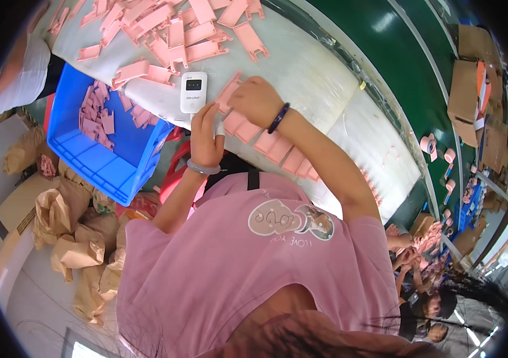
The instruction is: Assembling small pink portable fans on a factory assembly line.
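My right hand (256,101) is curled over a pink plastic part (228,91) on the white-covered table, its fingertips closed at the part's edge. Just left of it, my left hand (207,141) has its fingers stretched out, the tips near the same part and a white wrap on one finger. From my right hand a row of similar pink parts (270,145) runs down to the right, partly hidden by my forearm. A small white device with a dark screen (194,94) lies just beyond my left fingertips.
A heap of loose pink parts (176,36) covers the table's far left. A blue bin (96,173) with more pink parts stands at the left, above brown paper bags (60,209). Beyond the table is a green surface (379,56); cardboard boxes (465,95) and other people are at the right.
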Demonstrator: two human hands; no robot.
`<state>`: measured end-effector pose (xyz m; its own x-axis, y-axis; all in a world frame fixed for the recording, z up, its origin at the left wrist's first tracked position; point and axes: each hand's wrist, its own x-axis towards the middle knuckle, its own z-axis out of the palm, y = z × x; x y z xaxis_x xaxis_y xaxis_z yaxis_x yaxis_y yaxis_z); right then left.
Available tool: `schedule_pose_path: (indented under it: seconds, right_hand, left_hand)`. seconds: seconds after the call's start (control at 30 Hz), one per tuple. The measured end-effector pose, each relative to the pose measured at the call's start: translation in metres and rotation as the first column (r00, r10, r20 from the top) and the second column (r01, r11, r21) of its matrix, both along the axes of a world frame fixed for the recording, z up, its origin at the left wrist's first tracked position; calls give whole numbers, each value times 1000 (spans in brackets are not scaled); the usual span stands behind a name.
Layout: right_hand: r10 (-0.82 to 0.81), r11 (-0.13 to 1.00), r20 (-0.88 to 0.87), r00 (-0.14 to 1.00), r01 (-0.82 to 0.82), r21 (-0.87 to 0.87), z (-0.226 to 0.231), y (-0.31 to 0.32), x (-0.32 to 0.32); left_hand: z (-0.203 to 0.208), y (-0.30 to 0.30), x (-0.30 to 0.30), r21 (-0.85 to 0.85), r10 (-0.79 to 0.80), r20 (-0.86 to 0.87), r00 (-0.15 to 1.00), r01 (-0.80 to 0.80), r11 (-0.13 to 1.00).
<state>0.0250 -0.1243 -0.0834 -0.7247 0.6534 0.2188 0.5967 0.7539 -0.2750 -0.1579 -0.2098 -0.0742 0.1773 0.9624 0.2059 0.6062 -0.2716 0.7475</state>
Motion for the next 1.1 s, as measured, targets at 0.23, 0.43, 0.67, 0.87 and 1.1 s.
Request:
schedule_pose_path:
  seconds: [0.23, 0.43, 0.67, 0.87, 1.1]
  right_hand:
    - [-468, 876, -68, 881, 473, 94, -4, 65, 10]
    - [-434, 901, 320, 842, 399, 170, -11, 73, 13]
    - [-465, 883, 371, 804, 452, 128, 19, 48, 73]
    - [-749, 627, 11, 662, 704, 334, 56, -65, 221]
    - [-991, 125, -57, 124, 992, -22, 58, -328, 350]
  left_hand:
    - [-2, 1, 3, 34, -108, -176, 978, 115, 993]
    - [-8, -9, 1, 37, -103, -228, 968, 115, 993]
    - [-9, -3, 9, 124, -105, -204, 973, 132, 983]
    - [4, 8, 16, 110, -181, -244, 953, 213, 971]
    - [26, 15, 56, 160, -308, -248, 919, 352, 922]
